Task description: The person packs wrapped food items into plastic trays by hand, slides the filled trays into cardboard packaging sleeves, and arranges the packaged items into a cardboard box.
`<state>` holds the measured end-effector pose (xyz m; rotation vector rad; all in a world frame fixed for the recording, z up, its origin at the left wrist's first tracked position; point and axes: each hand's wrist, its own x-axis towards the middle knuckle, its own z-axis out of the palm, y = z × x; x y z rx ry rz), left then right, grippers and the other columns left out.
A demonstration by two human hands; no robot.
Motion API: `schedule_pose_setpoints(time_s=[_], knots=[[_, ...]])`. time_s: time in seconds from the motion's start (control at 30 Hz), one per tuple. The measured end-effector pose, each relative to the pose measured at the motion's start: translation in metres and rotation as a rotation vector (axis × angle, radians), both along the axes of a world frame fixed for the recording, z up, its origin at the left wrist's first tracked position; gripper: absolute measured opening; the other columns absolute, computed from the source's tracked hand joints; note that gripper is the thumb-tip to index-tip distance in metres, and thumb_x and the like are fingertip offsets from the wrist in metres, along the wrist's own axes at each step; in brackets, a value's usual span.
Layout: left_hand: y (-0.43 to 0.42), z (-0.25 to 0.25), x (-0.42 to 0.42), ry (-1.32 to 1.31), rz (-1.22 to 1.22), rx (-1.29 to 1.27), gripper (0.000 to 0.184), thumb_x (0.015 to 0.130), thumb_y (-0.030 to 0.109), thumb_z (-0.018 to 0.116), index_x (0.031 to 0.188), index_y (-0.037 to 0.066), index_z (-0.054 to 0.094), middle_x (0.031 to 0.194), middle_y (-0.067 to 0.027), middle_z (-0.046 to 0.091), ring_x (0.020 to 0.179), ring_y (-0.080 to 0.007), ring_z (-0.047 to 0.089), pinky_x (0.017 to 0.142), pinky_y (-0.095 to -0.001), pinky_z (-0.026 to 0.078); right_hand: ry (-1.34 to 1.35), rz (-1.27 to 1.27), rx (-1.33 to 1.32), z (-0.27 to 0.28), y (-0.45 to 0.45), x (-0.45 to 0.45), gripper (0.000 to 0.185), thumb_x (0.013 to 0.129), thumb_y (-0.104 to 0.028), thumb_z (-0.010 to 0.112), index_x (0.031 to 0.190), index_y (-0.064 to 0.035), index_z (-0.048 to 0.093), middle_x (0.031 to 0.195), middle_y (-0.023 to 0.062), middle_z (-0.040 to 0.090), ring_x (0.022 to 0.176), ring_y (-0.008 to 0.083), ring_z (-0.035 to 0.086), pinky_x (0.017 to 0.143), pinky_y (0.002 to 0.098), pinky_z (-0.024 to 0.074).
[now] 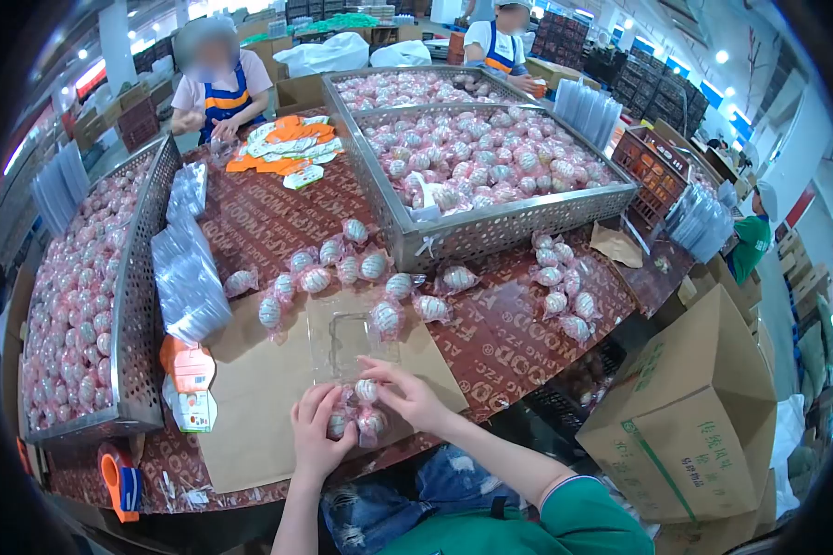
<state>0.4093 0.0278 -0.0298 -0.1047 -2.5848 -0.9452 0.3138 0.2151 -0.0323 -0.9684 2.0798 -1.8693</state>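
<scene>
A small cluster of wrapped eggs (368,424), in clear pinkish film with dark stripes, sits between my hands near the table's front edge. My left hand (317,427) curls around the cluster from the left, thumb and fingers closed on it. From the right, my right hand (409,396) closes its fingers on the upper egg (366,390); part of its grip is hidden. Just beyond my hands, an open clear plastic box (350,335) lies on a cardboard sheet (241,444). Several more wrapped eggs (315,279) are scattered behind the box.
Metal trays full of wrapped eggs stand at the left (74,324) and at the back (491,153). Stacked clear boxes (190,277), orange-green cards (287,146) and a tape dispenser (120,481) lie around. A large carton (685,416) is right. Two co-workers stand across the table.
</scene>
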Motion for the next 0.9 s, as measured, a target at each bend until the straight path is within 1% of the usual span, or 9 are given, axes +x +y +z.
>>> schedule_pose_setpoints(time_s=[0.13, 0.27, 0.43, 0.47, 0.67, 0.77, 0.8, 0.87, 0.9], knots=[[-0.001, -0.003, 0.000, 0.017, -0.037, 0.073, 0.059, 0.070, 0.017, 0.072, 0.126, 0.007, 0.057, 0.133, -0.0105, 0.052, 0.130, -0.0326, 0.044, 0.106, -0.0457, 0.034, -0.292, 0.060, -0.103, 0.000, 0.008, -0.008, 0.034, 0.090, -0.014, 0.065, 0.123, -0.0063, 0.057, 0.128, 0.0098, 0.057, 0.123, 0.0226, 0.051, 0.105, 0.0380, 0.0377], [-0.003, -0.005, 0.000, 0.021, -0.059, 0.111, 0.058, 0.071, 0.015, 0.073, 0.126, 0.006, 0.057, 0.133, -0.0119, 0.051, 0.130, -0.0351, 0.043, 0.108, -0.0464, 0.035, 0.131, -0.001, 0.163, -0.013, 0.016, -0.033, 0.035, 0.088, -0.027, 0.072, 0.113, -0.0074, 0.059, 0.115, 0.0078, 0.058, 0.110, 0.0187, 0.054, 0.100, 0.0352, 0.0396], [-0.001, 0.003, 0.002, 0.012, -0.115, 0.175, 0.058, 0.073, 0.012, 0.073, 0.127, 0.004, 0.056, 0.133, -0.0144, 0.049, 0.130, -0.0371, 0.042, 0.111, -0.0473, 0.034, -0.572, 0.062, 0.163, -0.003, 0.007, -0.046, 0.074, 0.079, -0.032, 0.082, 0.130, 0.0009, 0.038, 0.123, 0.0194, 0.052, 0.119, 0.0260, 0.050, 0.102, 0.0383, 0.0416], [-0.001, 0.003, 0.003, 0.015, -0.111, 0.169, 0.058, 0.073, 0.012, 0.073, 0.127, 0.004, 0.056, 0.133, -0.0144, 0.049, 0.130, -0.0371, 0.042, 0.111, -0.0473, 0.034, -0.594, 0.115, 0.192, -0.005, 0.003, -0.053, 0.089, 0.080, -0.028, 0.082, 0.138, 0.0055, 0.024, 0.131, 0.0229, 0.047, 0.124, 0.0282, 0.048, 0.103, 0.0391, 0.0421], [0.003, -0.003, 0.006, 0.020, -0.115, 0.190, 0.062, 0.072, 0.011, 0.072, 0.131, 0.003, 0.052, 0.136, -0.0154, 0.046, 0.132, -0.0362, 0.039, 0.112, -0.0469, 0.030, -0.508, 0.251, -0.092, -0.027, -0.003, -0.063, 0.095, 0.082, -0.019, 0.079, 0.148, -0.0022, 0.013, 0.143, 0.0171, 0.043, 0.131, 0.0265, 0.044, 0.109, 0.0410, 0.0369], [0.001, -0.001, 0.007, -0.032, -0.098, 0.180, 0.063, 0.073, 0.010, 0.075, 0.131, 0.004, 0.053, 0.138, -0.0161, 0.047, 0.132, -0.0386, 0.040, 0.111, -0.0472, 0.033, -0.328, 0.331, 0.006, 0.022, 0.002, -0.046, 0.074, 0.083, -0.017, 0.076, 0.144, -0.0114, 0.036, 0.147, 0.0113, 0.041, 0.137, 0.0276, 0.035, 0.111, 0.0408, 0.0348], [0.000, -0.002, 0.007, -0.026, -0.094, 0.176, 0.063, 0.073, 0.010, 0.075, 0.131, 0.004, 0.053, 0.138, -0.0161, 0.047, 0.132, -0.0386, 0.040, 0.111, -0.0472, 0.033, 0.424, 0.346, 0.260, 0.023, 0.001, -0.051, 0.064, 0.082, -0.012, 0.074, 0.139, -0.0131, 0.045, 0.149, 0.0102, 0.041, 0.138, 0.0327, 0.034, 0.112, 0.0450, 0.0322], [0.001, -0.004, 0.009, -0.122, -0.092, 0.264, 0.065, 0.073, 0.009, 0.075, 0.134, 0.005, 0.050, 0.141, -0.0175, 0.044, 0.134, -0.0397, 0.038, 0.111, -0.0472, 0.034, 0.475, 0.445, 0.265, 0.043, 0.011, -0.032, 0.068, 0.078, -0.012, 0.074, 0.139, -0.0157, 0.045, 0.150, 0.0100, 0.039, 0.139, 0.0384, 0.030, 0.112, 0.0508, 0.0284], [0.001, -0.015, 0.009, -0.041, -0.064, 0.278, 0.067, 0.075, 0.009, 0.075, 0.136, 0.005, 0.048, 0.143, -0.0187, 0.043, 0.136, -0.0402, 0.037, 0.111, -0.0467, 0.034, 0.498, 0.480, 0.346, 0.043, 0.017, -0.030, 0.079, 0.073, -0.022, 0.075, 0.143, -0.0148, 0.037, 0.154, 0.0105, 0.032, 0.141, 0.0388, 0.025, 0.112, 0.0563, 0.0228]])
